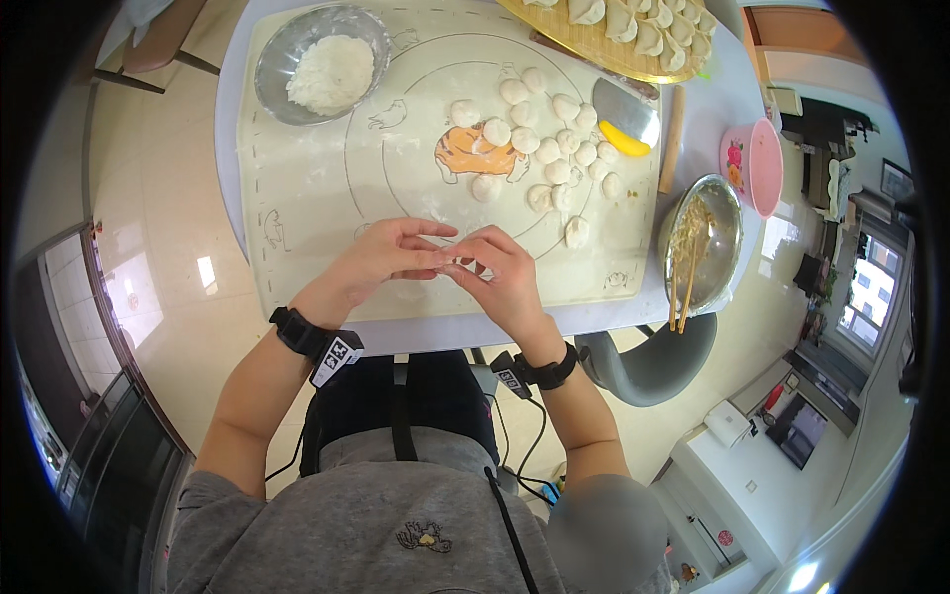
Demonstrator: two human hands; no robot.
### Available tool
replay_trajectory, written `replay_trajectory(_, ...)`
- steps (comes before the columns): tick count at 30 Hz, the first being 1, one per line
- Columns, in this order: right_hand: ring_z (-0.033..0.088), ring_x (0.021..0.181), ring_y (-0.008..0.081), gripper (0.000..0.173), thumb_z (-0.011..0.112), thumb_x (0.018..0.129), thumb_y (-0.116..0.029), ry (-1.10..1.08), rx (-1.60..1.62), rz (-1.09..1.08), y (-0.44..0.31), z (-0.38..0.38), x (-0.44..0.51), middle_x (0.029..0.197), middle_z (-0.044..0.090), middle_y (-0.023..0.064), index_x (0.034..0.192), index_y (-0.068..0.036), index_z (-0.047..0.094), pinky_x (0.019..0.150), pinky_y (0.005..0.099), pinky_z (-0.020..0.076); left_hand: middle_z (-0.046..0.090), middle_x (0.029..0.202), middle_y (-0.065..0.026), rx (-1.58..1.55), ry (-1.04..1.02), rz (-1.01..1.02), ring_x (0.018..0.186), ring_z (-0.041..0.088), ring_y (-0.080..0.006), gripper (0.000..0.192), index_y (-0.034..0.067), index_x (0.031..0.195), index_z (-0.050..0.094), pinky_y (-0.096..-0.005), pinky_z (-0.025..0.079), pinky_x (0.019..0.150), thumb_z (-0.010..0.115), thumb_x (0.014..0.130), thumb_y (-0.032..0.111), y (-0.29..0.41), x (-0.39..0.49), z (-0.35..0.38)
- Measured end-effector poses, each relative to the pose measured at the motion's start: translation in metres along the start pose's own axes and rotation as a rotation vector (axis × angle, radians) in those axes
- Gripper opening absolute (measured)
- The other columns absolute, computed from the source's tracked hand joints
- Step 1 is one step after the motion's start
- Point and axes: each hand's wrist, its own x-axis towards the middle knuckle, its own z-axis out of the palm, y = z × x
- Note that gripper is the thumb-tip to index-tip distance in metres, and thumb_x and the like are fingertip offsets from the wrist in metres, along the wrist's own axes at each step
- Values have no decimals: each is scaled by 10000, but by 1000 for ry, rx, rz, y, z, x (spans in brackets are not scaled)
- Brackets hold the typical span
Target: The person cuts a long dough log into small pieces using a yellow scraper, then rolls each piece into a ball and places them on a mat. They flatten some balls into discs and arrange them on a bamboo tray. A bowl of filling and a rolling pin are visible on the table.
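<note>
Above the near part of a floured silicone pastry mat, my left hand has its fingers spread. My right hand meets it at the fingertips, thumb and forefinger bent against the left thumb. Flour or dough whitens the touching tips; whether a bit of dough is pinched there cannot be made out. Beyond the hands lie several small flattened dough pieces around the mat's printed orange tiger. One dough piece rests apart, right of my right hand.
A metal bowl of flour stands far left. At the far right are a tray of dumplings, a dough scraper with yellow handle and a rolling pin. A filling bowl with chopsticks and a pink basin stand right.
</note>
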Motion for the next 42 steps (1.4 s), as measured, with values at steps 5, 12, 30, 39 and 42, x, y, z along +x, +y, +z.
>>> replay_trajectory(5, 652, 744, 138, 158, 828, 868, -1, -61, 80, 74, -2, -3, 1, 938, 689, 52, 1006, -49, 768, 651, 264, 542, 745, 1169, -63, -87, -55, -20, 1037, 715, -103, 499, -1, 1410, 617, -260, 584, 956, 768, 974, 189, -8, 2, -6)
replay_trajectory(12, 616, 707, 80, 97, 763, 981, -88, 151, 404, 464, 24, -5, 16, 895, 689, 27, 1018, -1, 743, 634, 238, 529, 735, 1144, -30, -205, 57, 87, 1039, 702, -97, 346, 24, 1310, 688, -245, 584, 955, 745, 996, 157, -18, 9, -19)
replay_trajectory(30, 622, 718, 203, 161, 839, 864, -179, 475, -191, 342, 99, -27, 118, 861, 669, 90, 946, -48, 791, 686, 347, 532, 753, 1072, -22, -33, 268, 122, 944, 696, -83, 244, 33, 1174, 747, -255, 578, 898, 741, 1014, 218, -33, -3, -72)
replay_trajectory(39, 678, 815, 293, 97, 712, 963, -120, 506, -485, 112, 86, -22, 117, 970, 703, 111, 1003, -63, 779, 698, 391, 540, 754, 1071, -41, -71, 240, 89, 962, 715, -119, 249, 17, 1164, 752, -268, 584, 902, 756, 998, 202, -32, -3, -77)
replay_trajectory(42, 682, 936, 304, 229, 624, 984, -55, 532, -454, -20, 83, -19, 107, 1050, 726, 106, 1181, -56, 739, 808, 397, 530, 754, 1072, -44, -88, 241, 76, 972, 722, -127, 244, 16, 1162, 752, -269, 585, 898, 757, 997, 197, -33, -3, -78)
